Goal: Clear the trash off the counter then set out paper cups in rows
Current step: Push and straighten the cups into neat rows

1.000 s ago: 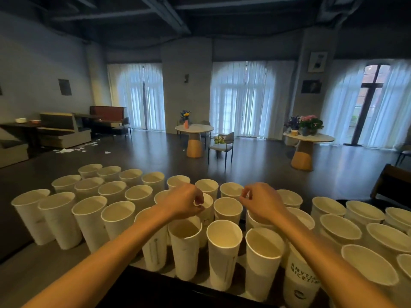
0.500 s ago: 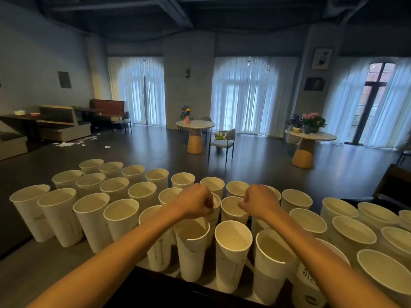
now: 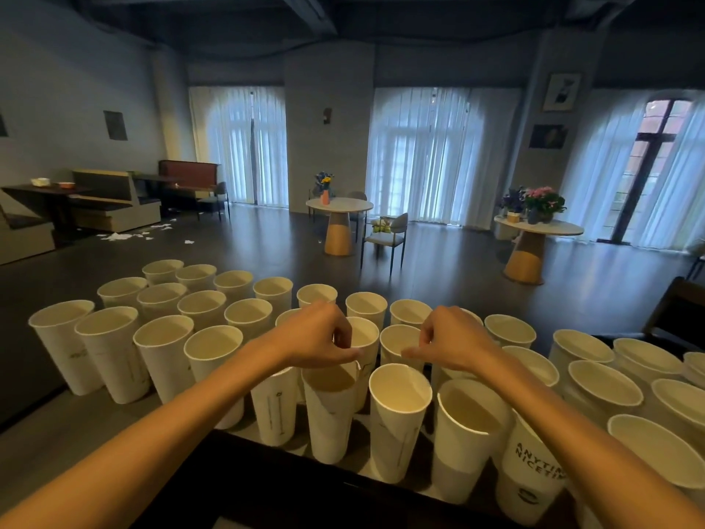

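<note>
Paper cups are crowding the tabletop; left hand and right hand are hovering, fingers loosely curled, gripping nothing.

Dozens of tall white paper cups are stood upright and open-mouthed in close rows across the desk, from nine to three o'clock. One cup printed in black is seen at four o'clock.

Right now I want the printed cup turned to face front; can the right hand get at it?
Probably yes. The printed cup stands in the near row just under the right forearm, rim open and nothing over it. The right hand would only need to draw back; close neighbours leave little finger room.
</note>
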A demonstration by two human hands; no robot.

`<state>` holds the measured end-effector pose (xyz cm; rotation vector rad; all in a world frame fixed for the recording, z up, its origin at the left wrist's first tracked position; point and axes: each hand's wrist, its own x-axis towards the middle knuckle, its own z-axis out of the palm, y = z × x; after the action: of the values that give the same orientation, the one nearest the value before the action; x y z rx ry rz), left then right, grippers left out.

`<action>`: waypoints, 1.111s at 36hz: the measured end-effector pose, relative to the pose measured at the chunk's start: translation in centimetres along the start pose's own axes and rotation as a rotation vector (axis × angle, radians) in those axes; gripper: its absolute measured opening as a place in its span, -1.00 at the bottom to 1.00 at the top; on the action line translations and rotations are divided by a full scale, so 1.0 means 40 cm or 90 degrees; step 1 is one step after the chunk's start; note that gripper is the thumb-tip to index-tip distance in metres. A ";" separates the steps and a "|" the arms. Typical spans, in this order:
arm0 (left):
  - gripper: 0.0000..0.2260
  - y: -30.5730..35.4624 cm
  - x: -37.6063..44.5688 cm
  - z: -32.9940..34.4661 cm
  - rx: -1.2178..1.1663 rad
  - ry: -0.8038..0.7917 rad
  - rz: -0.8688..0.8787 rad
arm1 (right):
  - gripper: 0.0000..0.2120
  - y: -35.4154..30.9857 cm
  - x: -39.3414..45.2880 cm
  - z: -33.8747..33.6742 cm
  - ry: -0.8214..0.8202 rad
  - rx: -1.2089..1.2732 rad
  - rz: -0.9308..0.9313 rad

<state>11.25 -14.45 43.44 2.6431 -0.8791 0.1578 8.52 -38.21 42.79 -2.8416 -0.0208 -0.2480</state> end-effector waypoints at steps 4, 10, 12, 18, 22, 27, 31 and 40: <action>-0.68 0.008 -0.032 0.002 0.021 -0.085 -0.011 | -0.58 -0.005 -0.023 -0.002 -0.063 -0.021 -0.014; -0.69 0.021 -0.057 0.015 0.031 -0.170 -0.011 | -0.63 -0.013 -0.040 0.014 -0.102 -0.047 -0.025; -0.72 0.025 -0.062 0.018 0.033 -0.175 -0.011 | -0.69 -0.014 -0.042 0.019 -0.112 -0.050 -0.032; -0.86 0.029 -0.070 0.036 0.023 -0.142 -0.006 | -0.76 -0.014 -0.040 0.024 -0.106 -0.058 -0.023; -0.89 0.031 -0.074 0.040 0.026 -0.122 0.011 | -0.79 -0.013 -0.035 0.020 -0.104 -0.064 -0.017; -0.89 0.031 -0.078 0.049 0.021 -0.118 0.025 | -0.81 -0.009 -0.030 0.019 -0.102 -0.076 -0.012; -0.89 0.033 -0.077 0.048 0.028 -0.119 0.027 | -0.81 -0.006 -0.028 0.016 -0.104 -0.079 -0.008; -0.85 0.020 -0.077 0.043 0.030 -0.108 0.032 | -0.75 0.002 -0.027 0.017 -0.103 -0.053 0.013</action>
<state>8.31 -13.95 41.40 2.7099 -1.0074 -0.0351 7.58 -38.07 41.94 -2.9351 -0.0159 -0.0150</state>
